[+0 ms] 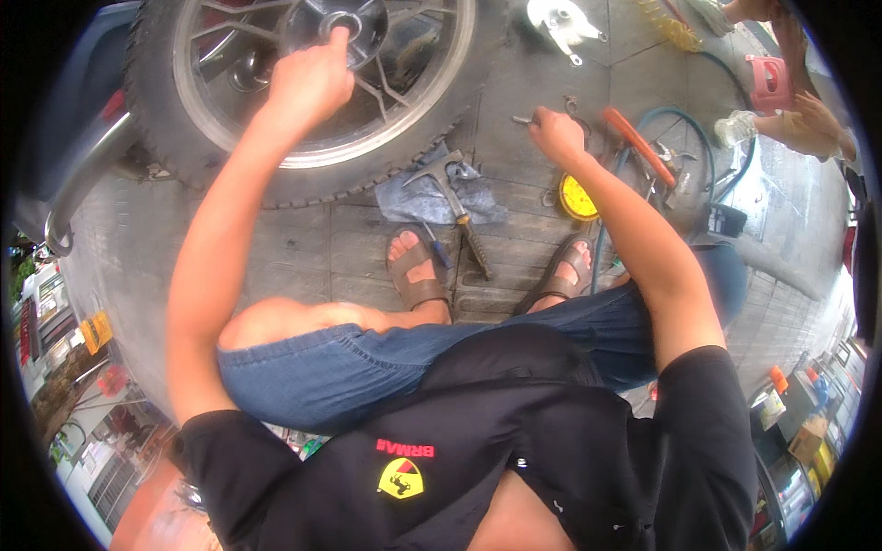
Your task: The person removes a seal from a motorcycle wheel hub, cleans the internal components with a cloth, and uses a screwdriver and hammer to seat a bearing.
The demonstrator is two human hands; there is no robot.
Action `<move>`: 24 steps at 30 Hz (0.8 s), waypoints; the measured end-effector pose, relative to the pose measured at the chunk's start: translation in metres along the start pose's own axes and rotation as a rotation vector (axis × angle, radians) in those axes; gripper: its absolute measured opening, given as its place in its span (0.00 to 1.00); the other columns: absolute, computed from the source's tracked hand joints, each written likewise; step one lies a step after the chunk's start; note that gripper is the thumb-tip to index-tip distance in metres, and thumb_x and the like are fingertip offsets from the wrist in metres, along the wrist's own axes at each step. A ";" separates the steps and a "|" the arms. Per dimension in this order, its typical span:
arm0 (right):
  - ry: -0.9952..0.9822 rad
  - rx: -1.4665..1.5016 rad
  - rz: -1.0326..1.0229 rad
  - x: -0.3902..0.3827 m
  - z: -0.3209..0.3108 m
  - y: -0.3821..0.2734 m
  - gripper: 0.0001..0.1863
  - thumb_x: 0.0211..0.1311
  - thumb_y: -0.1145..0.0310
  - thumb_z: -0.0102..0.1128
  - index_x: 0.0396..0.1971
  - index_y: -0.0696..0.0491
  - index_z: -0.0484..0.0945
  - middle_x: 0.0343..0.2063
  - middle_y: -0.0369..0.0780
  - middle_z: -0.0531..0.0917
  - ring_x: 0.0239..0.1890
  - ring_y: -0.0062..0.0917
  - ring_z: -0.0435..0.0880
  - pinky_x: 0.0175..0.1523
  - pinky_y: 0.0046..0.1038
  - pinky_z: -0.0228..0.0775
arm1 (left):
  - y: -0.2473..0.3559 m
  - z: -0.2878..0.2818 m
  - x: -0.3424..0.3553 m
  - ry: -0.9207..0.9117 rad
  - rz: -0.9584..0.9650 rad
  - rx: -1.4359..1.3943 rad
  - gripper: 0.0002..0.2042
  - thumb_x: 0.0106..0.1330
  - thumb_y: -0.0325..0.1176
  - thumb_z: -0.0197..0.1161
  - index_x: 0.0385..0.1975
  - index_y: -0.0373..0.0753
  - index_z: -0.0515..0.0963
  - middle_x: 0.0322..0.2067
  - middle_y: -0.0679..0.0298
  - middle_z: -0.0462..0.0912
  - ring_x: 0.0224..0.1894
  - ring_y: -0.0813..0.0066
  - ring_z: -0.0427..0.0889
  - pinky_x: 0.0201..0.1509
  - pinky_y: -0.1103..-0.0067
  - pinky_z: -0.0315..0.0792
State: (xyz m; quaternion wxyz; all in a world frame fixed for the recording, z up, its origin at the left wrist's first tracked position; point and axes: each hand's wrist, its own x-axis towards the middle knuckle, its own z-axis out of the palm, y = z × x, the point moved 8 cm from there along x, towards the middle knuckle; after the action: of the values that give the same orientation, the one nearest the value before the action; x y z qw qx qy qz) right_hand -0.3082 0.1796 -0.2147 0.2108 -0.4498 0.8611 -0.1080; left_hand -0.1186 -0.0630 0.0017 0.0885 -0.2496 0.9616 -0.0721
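Observation:
At the far left a spoked motorcycle wheel (299,165) with a knobby tyre lies flat on the ground. My left hand (310,83) is over it, its index finger stretched out to the bore of the dark hub (367,32). The other fingers of that hand are bent and partly hidden. To the right, my right hand (559,138) is closed on a short metal rod (521,119), whose end sticks out to the left. Dark metal rings (572,106) lie just beyond this hand. Nearer to me is a round yellow tin (578,197).
Between my feet and the wheel lie a hammer (450,193), a grey-blue rag (400,200) and a screwdriver (438,248). An orange-handled tool (640,147) and a blue-green hose (712,69) are right. A white brake plate (563,26) lies beyond; another person's hand (808,129) is far right.

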 end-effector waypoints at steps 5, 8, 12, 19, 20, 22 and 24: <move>-0.339 0.057 -0.231 -0.066 0.061 -0.114 0.13 0.59 0.60 0.56 0.38 0.50 0.82 0.31 0.48 0.86 0.35 0.43 0.87 0.42 0.44 0.79 | 0.013 0.007 0.010 -0.032 -0.056 0.039 0.28 0.63 0.38 0.59 0.61 0.36 0.63 0.30 0.47 0.85 0.34 0.47 0.85 0.37 0.57 0.79; -0.749 0.033 -0.366 -0.130 0.106 -0.161 0.18 0.58 0.54 0.60 0.45 0.46 0.83 0.39 0.44 0.87 0.42 0.39 0.87 0.47 0.41 0.78 | 0.024 0.005 0.018 -0.044 -0.027 -0.010 0.30 0.63 0.37 0.57 0.66 0.37 0.60 0.31 0.45 0.85 0.34 0.47 0.85 0.37 0.56 0.77; -0.442 0.034 -0.444 -0.156 0.150 -0.183 0.16 0.61 0.61 0.57 0.47 0.50 0.75 0.37 0.45 0.85 0.40 0.41 0.87 0.43 0.41 0.78 | 0.000 -0.009 -0.003 -0.025 -0.081 0.002 0.26 0.62 0.31 0.51 0.63 0.32 0.65 0.28 0.44 0.84 0.32 0.43 0.85 0.38 0.53 0.77; -0.456 0.165 -0.330 -0.150 0.153 -0.163 0.18 0.57 0.60 0.59 0.45 0.52 0.78 0.37 0.47 0.85 0.38 0.42 0.87 0.41 0.43 0.79 | 0.008 0.000 -0.007 -0.053 -0.055 0.037 0.27 0.64 0.33 0.52 0.64 0.31 0.63 0.28 0.44 0.84 0.32 0.45 0.86 0.38 0.56 0.78; -0.640 0.126 -0.297 -0.145 0.152 -0.169 0.20 0.55 0.58 0.60 0.44 0.54 0.80 0.37 0.48 0.85 0.39 0.42 0.87 0.42 0.43 0.78 | 0.001 0.000 -0.011 -0.084 -0.106 0.008 0.26 0.65 0.33 0.50 0.64 0.32 0.63 0.30 0.42 0.84 0.33 0.44 0.86 0.39 0.55 0.78; -0.888 0.072 -0.324 -0.130 0.124 -0.168 0.23 0.52 0.54 0.59 0.41 0.56 0.83 0.37 0.50 0.86 0.42 0.44 0.85 0.45 0.44 0.77 | 0.001 -0.002 -0.014 -0.093 -0.186 -0.090 0.24 0.67 0.32 0.45 0.63 0.33 0.64 0.33 0.40 0.84 0.37 0.40 0.85 0.42 0.53 0.76; -0.662 0.193 -0.418 -0.093 0.073 -0.146 0.24 0.52 0.54 0.58 0.43 0.57 0.83 0.40 0.52 0.86 0.46 0.45 0.85 0.52 0.44 0.76 | 0.017 0.001 -0.003 -0.126 -0.169 -0.090 0.31 0.61 0.36 0.52 0.67 0.34 0.61 0.34 0.42 0.85 0.35 0.43 0.85 0.43 0.54 0.76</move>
State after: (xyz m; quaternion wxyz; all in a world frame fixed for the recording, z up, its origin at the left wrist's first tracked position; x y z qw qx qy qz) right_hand -0.1212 0.1725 -0.2005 0.4915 -0.6039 0.6226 -0.0781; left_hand -0.1236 -0.0473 -0.0021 0.1309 -0.3375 0.9320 -0.0202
